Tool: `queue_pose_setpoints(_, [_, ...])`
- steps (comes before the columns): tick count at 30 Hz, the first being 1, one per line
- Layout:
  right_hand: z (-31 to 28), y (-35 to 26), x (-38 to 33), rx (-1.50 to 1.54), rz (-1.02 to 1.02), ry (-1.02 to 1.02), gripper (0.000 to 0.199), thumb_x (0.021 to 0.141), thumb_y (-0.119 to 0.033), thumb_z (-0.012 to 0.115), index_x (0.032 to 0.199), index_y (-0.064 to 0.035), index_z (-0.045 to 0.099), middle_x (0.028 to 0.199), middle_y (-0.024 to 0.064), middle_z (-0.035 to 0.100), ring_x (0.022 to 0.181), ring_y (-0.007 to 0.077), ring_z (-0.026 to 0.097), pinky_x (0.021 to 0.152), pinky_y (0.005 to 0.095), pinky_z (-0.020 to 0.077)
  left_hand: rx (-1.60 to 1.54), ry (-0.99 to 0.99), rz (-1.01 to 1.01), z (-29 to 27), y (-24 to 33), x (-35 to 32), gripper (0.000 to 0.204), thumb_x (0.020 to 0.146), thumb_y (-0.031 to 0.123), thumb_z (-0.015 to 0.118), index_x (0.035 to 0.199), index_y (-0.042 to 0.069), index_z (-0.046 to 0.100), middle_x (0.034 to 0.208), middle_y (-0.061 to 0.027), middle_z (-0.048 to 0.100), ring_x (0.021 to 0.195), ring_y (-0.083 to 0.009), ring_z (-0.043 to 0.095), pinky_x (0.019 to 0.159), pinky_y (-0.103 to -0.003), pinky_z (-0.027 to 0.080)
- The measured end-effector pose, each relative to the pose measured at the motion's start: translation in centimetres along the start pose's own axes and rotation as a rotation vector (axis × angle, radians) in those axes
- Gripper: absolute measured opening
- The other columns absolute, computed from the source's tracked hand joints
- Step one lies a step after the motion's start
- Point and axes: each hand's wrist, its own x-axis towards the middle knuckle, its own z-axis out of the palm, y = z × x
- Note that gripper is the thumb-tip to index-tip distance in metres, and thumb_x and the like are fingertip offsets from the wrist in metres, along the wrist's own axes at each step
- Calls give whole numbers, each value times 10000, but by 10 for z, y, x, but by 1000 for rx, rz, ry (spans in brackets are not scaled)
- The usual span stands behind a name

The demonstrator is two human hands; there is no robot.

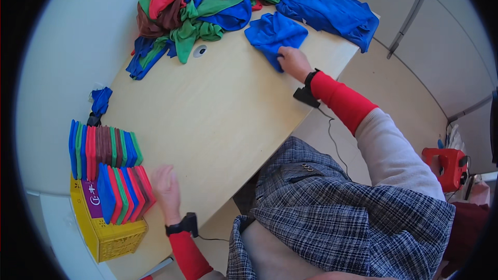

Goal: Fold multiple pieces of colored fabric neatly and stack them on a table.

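My right hand point(294, 64) is closed on the near edge of a blue cloth point(275, 36), which lies crumpled on the table. Beside the rows of folded cloths, my left hand point(166, 189) is slightly blurred, its fingers stretched out and nothing in them. Closest to it is the shorter row of folded cloths point(124, 194) in blue, red, green and brown, standing on edge on a yellow box point(122, 241). Behind stands a longer row of folded cloths point(106, 148) in the same colours.
A heap of loose red, green, brown and blue cloths point(207, 8) covers the table's far side. To its right lies a large blue cloth pile point(329, 10). A round cable grommet point(199, 51) sits in the tabletop point(207, 109). A red machine-like object point(448, 168) stands at far right.
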Motion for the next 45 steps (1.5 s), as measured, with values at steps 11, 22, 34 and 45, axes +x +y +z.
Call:
queue_pose_setpoints(11, [-30,-168,-67,484,-320,-468,136,845,-163,643,924,-60,683,870,195,679,843,394,663,716,468,532,-903,-111,-234,158,116,146,415,942,167,710,1285,-37,594,937,-103,715,851,-163,678,750,-297,539])
queue_pose_setpoints(22, [-102,-101,4,-24,-490,-115,167,873,-113,671,1037,-78,664,999,95,657,920,307,676,773,400,547,-562,64,5,148,154,210,308,919,215,722,1141,5,684,850,-82,698,731,-150,646,674,-305,515])
queue_pose_setpoints(34, [-122,-101,4,-184,-502,-299,143,869,-121,650,1005,-76,653,998,109,639,933,325,668,780,430,543,-322,-24,94,143,146,267,224,925,213,713,866,25,607,701,-52,620,636,-142,611,600,-304,481])
queue_pose_setpoints(45, [-162,-85,-19,-143,-425,-62,135,864,-80,670,985,-41,625,914,132,635,828,337,664,718,412,545,-1408,-161,-69,96,163,238,64,988,122,628,958,76,596,805,-18,628,682,-104,608,613,-236,490])
